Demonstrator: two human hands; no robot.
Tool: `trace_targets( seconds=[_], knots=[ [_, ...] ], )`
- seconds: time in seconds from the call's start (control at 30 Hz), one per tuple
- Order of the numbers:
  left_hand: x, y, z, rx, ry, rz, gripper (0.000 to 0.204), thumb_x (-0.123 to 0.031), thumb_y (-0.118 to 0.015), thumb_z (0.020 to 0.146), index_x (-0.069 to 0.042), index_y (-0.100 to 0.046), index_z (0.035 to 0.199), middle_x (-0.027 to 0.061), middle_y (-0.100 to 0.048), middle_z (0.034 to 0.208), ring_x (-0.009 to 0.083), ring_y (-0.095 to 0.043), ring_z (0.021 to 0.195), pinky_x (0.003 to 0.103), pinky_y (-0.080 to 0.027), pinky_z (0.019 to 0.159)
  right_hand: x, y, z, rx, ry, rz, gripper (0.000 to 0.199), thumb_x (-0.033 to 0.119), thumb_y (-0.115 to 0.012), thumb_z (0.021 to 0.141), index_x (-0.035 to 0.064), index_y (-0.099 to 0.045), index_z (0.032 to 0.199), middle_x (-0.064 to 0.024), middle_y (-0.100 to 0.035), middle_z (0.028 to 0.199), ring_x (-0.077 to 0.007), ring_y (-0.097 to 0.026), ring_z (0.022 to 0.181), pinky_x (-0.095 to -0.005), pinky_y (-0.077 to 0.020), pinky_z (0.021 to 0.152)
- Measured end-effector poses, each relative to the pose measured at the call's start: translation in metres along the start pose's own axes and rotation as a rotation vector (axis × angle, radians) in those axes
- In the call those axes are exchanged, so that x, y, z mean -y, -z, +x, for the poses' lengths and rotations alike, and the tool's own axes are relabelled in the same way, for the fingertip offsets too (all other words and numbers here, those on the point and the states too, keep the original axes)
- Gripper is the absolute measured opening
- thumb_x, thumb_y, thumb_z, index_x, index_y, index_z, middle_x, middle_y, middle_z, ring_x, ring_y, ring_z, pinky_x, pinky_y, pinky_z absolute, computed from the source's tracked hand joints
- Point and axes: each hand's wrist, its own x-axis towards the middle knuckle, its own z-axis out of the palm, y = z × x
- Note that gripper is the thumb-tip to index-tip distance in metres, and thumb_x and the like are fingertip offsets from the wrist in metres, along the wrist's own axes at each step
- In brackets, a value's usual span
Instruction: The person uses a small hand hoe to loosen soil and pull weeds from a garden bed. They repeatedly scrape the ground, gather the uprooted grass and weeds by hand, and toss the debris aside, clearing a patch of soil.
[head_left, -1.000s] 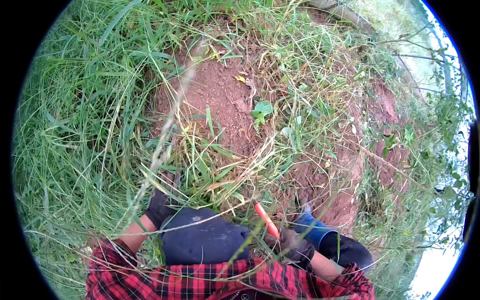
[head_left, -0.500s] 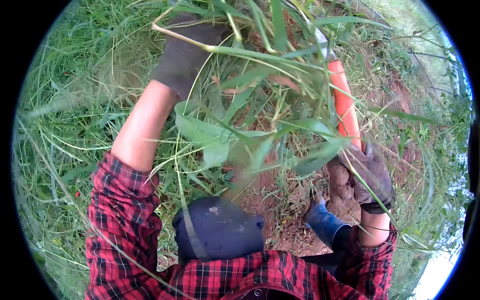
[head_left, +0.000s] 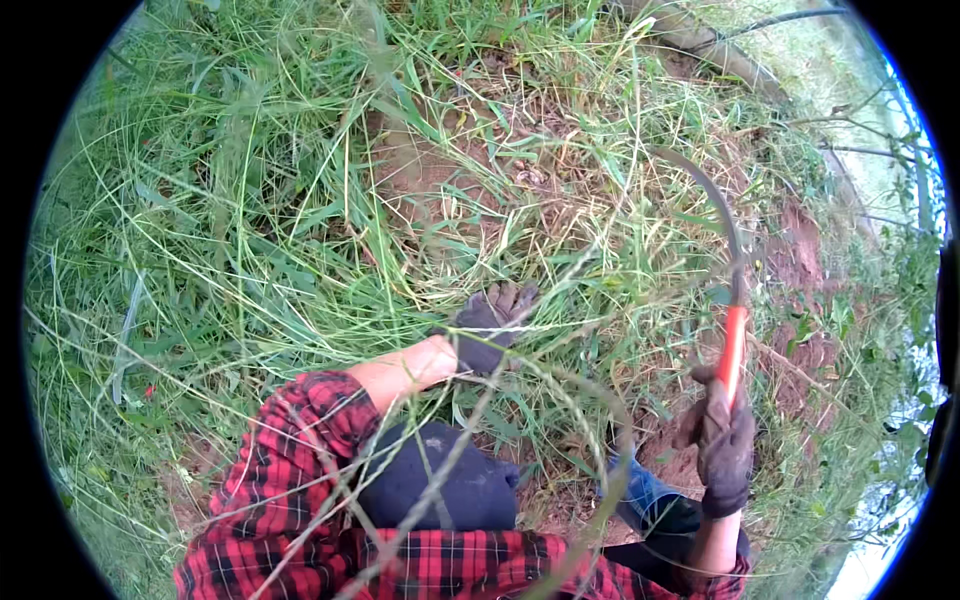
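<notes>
My right hand [head_left: 722, 445], in a dark muddy glove, grips the orange handle of a sickle [head_left: 735, 345]. The sickle's thin curved blade [head_left: 722, 205] points away from me and bends left over cut grass. My left hand [head_left: 490, 325], also in a dark glove, is low over the grass [head_left: 330, 290], in front of my bent knee. Its fingers show slightly apart, pointing away and to the right, with several long stems crossing over it. No bundle shows in its fingers.
My dark blue knee [head_left: 435, 475] is at the lower middle, and a blue boot [head_left: 640, 490] stands right of it on reddish soil. Bare brown ground [head_left: 430, 170] shows farther ahead. A pale log-like edge [head_left: 715, 55] runs along the far right. Blurred stems hang close in front.
My left hand has come down and nearer to my knee. The leafy bunch that filled the middle is gone from there. The sickle has moved right and lower, its blade now showing.
</notes>
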Motion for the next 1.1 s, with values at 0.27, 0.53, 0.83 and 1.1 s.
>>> trace_targets(
  seconds=[0.27, 0.53, 0.83, 1.1],
  knots=[
    [0.039, 0.146, -0.022, -0.454, 0.224, -0.435, 0.045, -0.041, -0.056, 0.084, -0.007, -0.056, 0.114, 0.0131, -0.060, 0.108, 0.0270, -0.060, 0.095, 0.037, -0.047, 0.085, -0.050, -0.154, 0.116, 0.304, 0.143, -0.309, 0.022, 0.026, -0.049, 0.091, 0.0054, -0.047, 0.097, -0.0072, -0.050, 0.064, -0.0197, -0.054, 0.050, -0.0356, -0.0451, 0.045],
    [0.145, 0.077, -0.036, 0.077, 0.186, 0.228, 0.060, -0.053, -0.039, 0.087, 0.001, -0.056, 0.106, 0.0201, -0.058, 0.105, 0.0342, -0.055, 0.101, 0.042, -0.023, 0.107, -0.138, -0.091, -0.051, 0.631, 0.075, -0.771, 0.033, 0.037, -0.053, 0.086, 0.0092, -0.047, 0.103, -0.0224, -0.060, 0.075, -0.0416, -0.059, 0.066, -0.0496, -0.0464, 0.057],
    [0.107, -0.001, -0.175, 0.301, 0.241, 0.117, 0.074, -0.067, -0.046, 0.077, 0.001, -0.054, 0.103, 0.0216, -0.060, 0.096, 0.0349, -0.052, 0.105, 0.043, -0.027, 0.103, -0.122, -0.085, -0.024, 0.652, -0.066, -0.628, 0.025, 0.031, -0.057, 0.083, 0.0083, -0.051, 0.092, -0.0225, -0.057, 0.069, -0.0408, -0.057, 0.064, -0.0467, -0.0450, 0.056],
    [0.121, -0.049, -0.193, -0.044, 0.253, 0.201, 0.041, -0.052, -0.062, 0.069, -0.012, -0.062, 0.078, 0.0084, -0.062, 0.075, 0.0275, -0.058, 0.075, 0.040, -0.040, 0.081, 0.003, -0.248, 0.076, 0.620, 0.869, -0.824, 0.023, 0.030, -0.050, 0.087, 0.0073, -0.052, 0.093, -0.0155, -0.063, 0.077, -0.0335, -0.062, 0.069, -0.0443, -0.0482, 0.058]
  ],
)
